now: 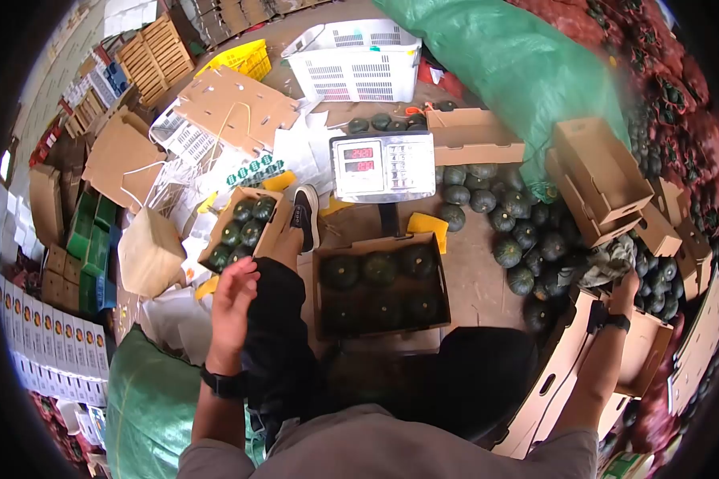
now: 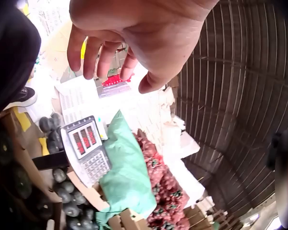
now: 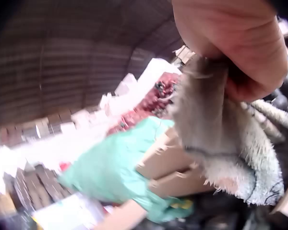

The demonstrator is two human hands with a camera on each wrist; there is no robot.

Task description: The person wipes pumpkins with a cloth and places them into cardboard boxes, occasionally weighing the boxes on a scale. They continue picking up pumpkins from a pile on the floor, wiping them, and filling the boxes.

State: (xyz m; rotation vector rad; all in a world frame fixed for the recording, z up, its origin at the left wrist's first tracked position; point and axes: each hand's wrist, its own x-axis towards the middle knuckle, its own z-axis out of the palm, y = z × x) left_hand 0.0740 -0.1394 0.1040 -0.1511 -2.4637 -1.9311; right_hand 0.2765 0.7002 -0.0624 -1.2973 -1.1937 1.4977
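My right hand [image 1: 626, 289] grips a grey, fuzzy-edged cloth [image 1: 605, 263] at the right, over a heap of squashes. In the right wrist view the cloth [image 3: 216, 124] hangs down from between thumb and fingers. At the left, my left hand [image 1: 233, 307] is raised with loosely bent fingers and holds nothing. It is nearest a small carton [image 1: 278, 227] of dark green squashes [image 1: 250, 233]. Between my legs, a cardboard box [image 1: 318, 299] holds several dark green squashes [image 1: 381, 269] in two rows. Behind it stands a scale display [image 1: 383, 166] with red digits.
Loose squashes [image 1: 507, 219] lie on the floor right of the scale. Cardboard trays [image 1: 599, 172] are stacked beside a green sack [image 1: 527, 72]. A white crate [image 1: 355, 60] stands at the back. Flattened cardboard [image 1: 236, 108] and a wooden block [image 1: 149, 254] are at left.
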